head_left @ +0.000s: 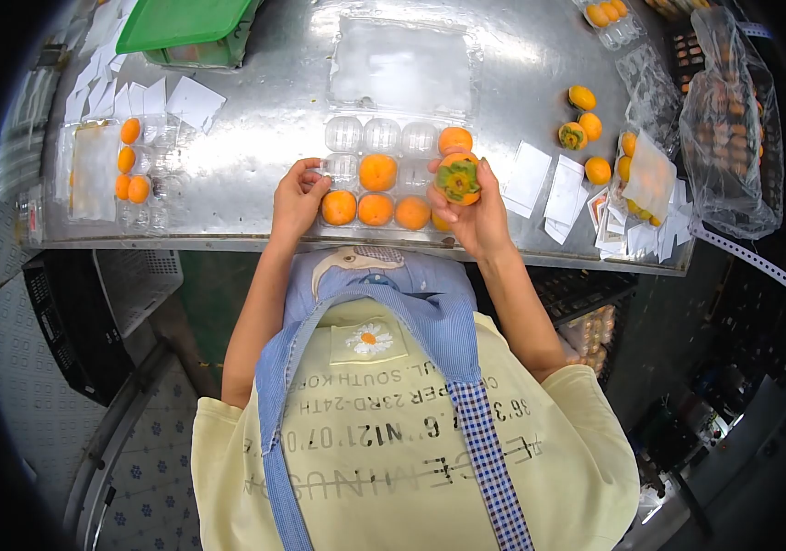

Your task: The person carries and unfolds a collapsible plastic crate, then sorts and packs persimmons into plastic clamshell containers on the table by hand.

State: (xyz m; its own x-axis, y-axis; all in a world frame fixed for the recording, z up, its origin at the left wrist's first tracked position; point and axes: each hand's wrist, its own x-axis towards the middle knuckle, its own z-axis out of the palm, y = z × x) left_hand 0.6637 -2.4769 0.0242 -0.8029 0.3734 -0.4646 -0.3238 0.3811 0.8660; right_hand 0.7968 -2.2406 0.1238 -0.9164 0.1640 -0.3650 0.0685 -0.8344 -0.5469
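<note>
In front of me lies a clear plastic fruit tray [382, 135] with round cups, its lid [402, 66] folded open on the far side. Several orange persimmons sit in its cups, among them a middle-row persimmon [377, 173] and a near-row persimmon [376, 209]; other cups show bare plastic. My left hand [297, 199] is closed at the tray's left edge, thumb and fingers bent around the rim. Over the tray's right side, my right hand [480, 209] grips a persimmon [458, 179] with its green leafy cap facing up. That hand partly hides the cups beneath.
Loose persimmons [581, 97] and white paper slips [562, 197] lie to the right. A partly filled tray [140, 158] stands left, near more papers [196, 103]. A green-lidded box [182, 28] is at the back left. The metal table's front edge [228, 243] runs before me.
</note>
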